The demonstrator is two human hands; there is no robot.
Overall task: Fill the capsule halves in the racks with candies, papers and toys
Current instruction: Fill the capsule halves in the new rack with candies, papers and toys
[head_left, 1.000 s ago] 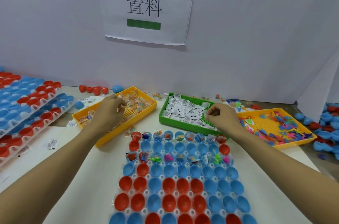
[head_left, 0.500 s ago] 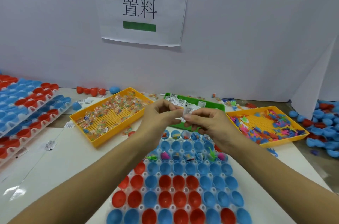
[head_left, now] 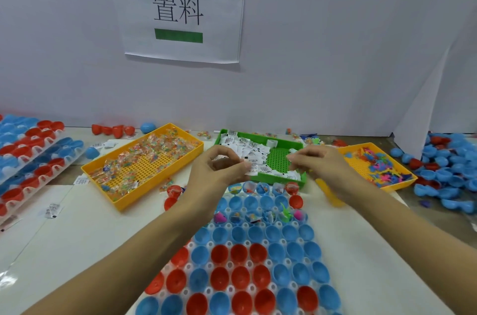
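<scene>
A clear rack (head_left: 248,264) of red and blue capsule halves lies in front of me; several halves in its far rows (head_left: 258,216) hold toys and candies. My left hand (head_left: 219,170) hovers over the rack's far edge and pinches white paper slips (head_left: 252,166). My right hand (head_left: 320,162) is over the green paper tray (head_left: 273,178), fingertips pinched on what looks like a small white slip, blurred. The yellow candy tray (head_left: 144,167) stands to the left, and the yellow toy tray (head_left: 398,185) to the right.
More filled racks (head_left: 31,157) are stacked at the left edge. A heap of loose blue and red halves (head_left: 451,167) lies at the far right. Loose halves (head_left: 113,130) sit by the back wall. A blurred yellow object (head_left: 329,194) lies under my right wrist.
My hands met over the rack and the paper slips passed into my left hand. Now they have parted, and my right hand has moved right over the green tray.
</scene>
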